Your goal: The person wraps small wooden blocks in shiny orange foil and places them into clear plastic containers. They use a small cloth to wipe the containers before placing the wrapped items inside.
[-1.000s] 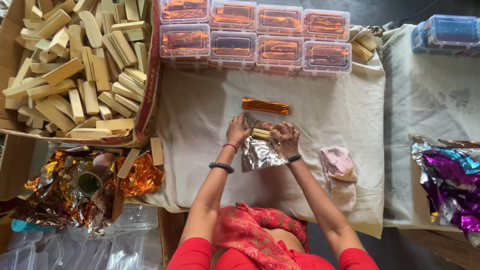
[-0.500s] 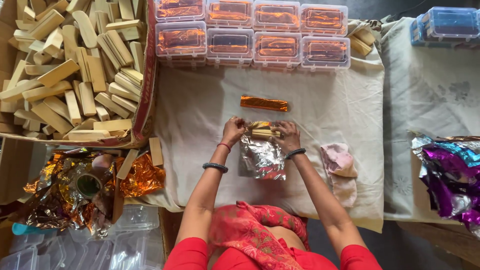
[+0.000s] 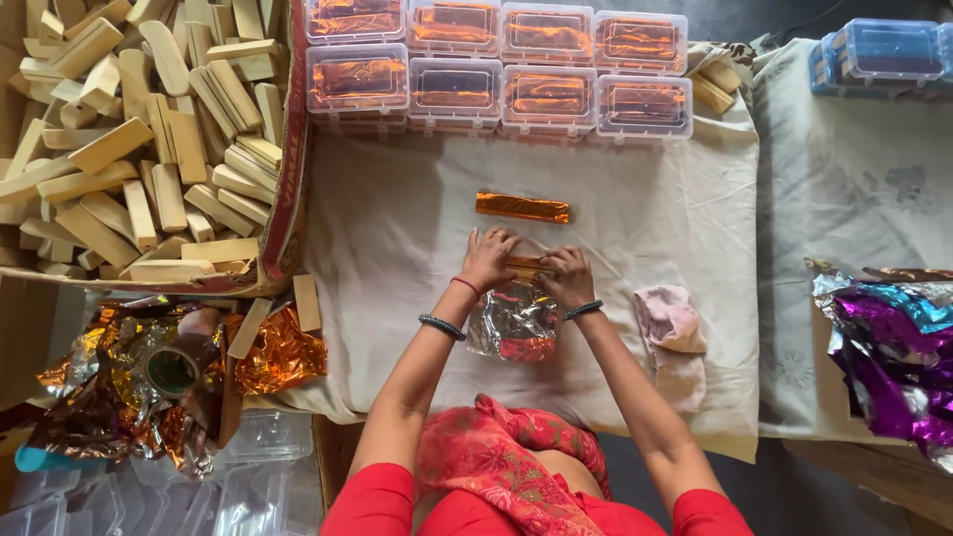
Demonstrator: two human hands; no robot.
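Observation:
My left hand [image 3: 487,258] and my right hand [image 3: 567,275] press down together on a pale wooden bar [image 3: 526,265] lying at the far edge of a silver foil sheet [image 3: 512,322] on the cream cloth [image 3: 397,218]. Both hands grip the bar's ends with the foil's orange side folding over it. The foil's loose part trails toward me. A finished bar wrapped in orange foil [image 3: 522,207] lies just beyond my hands.
A cardboard box [image 3: 291,179] full of bare wooden bars [image 3: 139,139] stands at the left. Clear plastic boxes [image 3: 496,69] holding orange-wrapped bars line the far edge. Crumpled orange foil [image 3: 278,352] and a tape roll [image 3: 171,369] lie lower left, a pink rag [image 3: 670,323] at the right, purple foil [image 3: 893,362] far right.
My hands have drawn closer together over the bar and moved slightly nearer, rolling it onto the foil; the exposed foil sheet looks shorter than before.

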